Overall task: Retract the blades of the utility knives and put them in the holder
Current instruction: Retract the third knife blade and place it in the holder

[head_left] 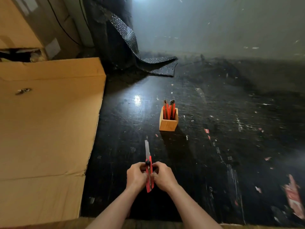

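A red utility knife [149, 182] with its steel blade [147, 148] extended points away from me, over the black table. My left hand [136, 176] grips its left side and my right hand [163, 176] its right side, fingers near the black slider knob. Farther back stands a small wooden holder [168, 124] with two red and black utility knives [169, 109] upright in it. The holder is apart from both hands, slightly to the right.
A large cardboard box [46, 129] borders the table on the left, with more boxes behind it. A dark bubble-wrap sheet [132, 52] drapes at the back. The scuffed black table [231, 129] extends to the right; a red torn label [293, 195] lies near the right edge.
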`<action>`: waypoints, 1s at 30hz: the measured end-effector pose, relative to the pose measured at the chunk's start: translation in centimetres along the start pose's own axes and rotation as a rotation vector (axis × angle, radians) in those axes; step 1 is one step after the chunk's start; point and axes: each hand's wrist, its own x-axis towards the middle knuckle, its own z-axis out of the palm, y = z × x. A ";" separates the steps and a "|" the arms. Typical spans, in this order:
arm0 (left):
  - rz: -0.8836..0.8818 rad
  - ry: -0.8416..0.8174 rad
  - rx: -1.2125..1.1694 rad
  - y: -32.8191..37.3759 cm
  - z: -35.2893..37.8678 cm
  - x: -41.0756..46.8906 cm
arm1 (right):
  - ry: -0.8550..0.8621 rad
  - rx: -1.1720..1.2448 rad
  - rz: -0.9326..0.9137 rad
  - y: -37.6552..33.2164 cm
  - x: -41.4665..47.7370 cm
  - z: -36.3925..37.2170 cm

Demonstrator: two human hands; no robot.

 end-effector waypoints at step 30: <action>0.567 -0.174 -0.621 25.0 -9.3 -3.2 | 0.421 0.249 -0.608 -14.4 -5.6 -20.2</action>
